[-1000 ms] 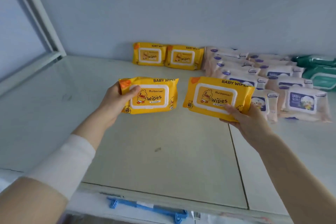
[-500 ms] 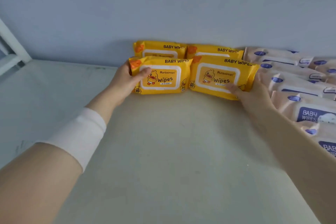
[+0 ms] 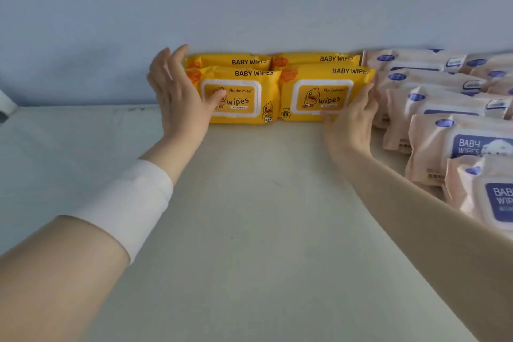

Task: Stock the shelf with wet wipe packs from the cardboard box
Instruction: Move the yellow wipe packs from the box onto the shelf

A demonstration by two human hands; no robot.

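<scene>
Two yellow wipe packs stand side by side at the back of the shelf (image 3: 249,230): the left front pack (image 3: 244,97) and the right front pack (image 3: 324,94). Behind them lean two more yellow packs (image 3: 249,60), only their top edges showing. My left hand (image 3: 177,94) is at the left end of the left front pack, fingers straight and spread, thumb touching its face. My right hand (image 3: 349,119) rests with relaxed fingers against the lower right corner of the right front pack. The cardboard box is out of view.
Rows of pink wipe packs (image 3: 444,130) fill the shelf's right side, close to my right forearm. The pale wall (image 3: 249,3) rises directly behind the packs. A white band wraps my left forearm (image 3: 130,197).
Both yellow packs went from held in the air to standing against the back row. My left hand's fingers have opened off its pack; my right hand has slid to its pack's corner.
</scene>
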